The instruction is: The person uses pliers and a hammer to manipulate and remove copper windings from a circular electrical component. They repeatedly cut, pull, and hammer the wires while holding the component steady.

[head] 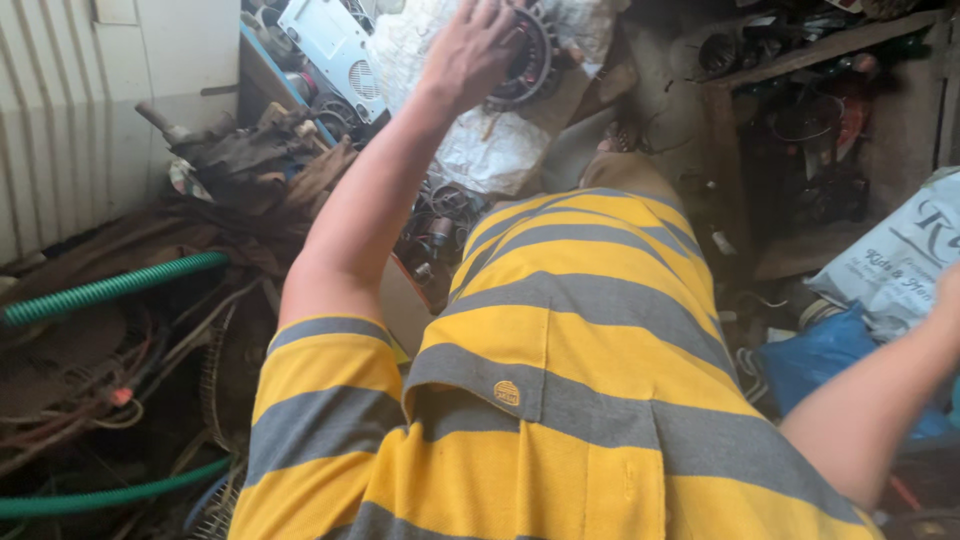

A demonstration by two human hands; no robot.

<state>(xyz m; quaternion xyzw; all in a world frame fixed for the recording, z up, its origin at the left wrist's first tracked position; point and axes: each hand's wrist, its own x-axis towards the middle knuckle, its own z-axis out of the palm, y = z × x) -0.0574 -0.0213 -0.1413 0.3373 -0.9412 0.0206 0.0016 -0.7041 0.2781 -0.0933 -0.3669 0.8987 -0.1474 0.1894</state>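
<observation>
Up top, left hand (470, 50) on round metal part (525, 55) atop white sack (480, 150), fingers curled over its rim. Step: taking hold. Next needs firm grip. Right hand (950, 290) mostly out of frame; fingers unreadable.

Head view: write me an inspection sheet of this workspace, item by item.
Surface: no bare work surface seen; parts lie heaped on a white crumpled plastic sheet.
Job's things: round dark metal toothed ring part, under the left hand.
Clutter: rusty brown scrap metal pile; white vented appliance casing; blue plastic bag; white printed sack.
Hands: left hand reaches up and touches the ring part, grip unclear; right hand mostly cut off at the frame edge.
Cables: green ribbed hose; tangled dark wires.
Surroundings: wooden shelf stuffed with dark parts; pale panelled wall.
</observation>
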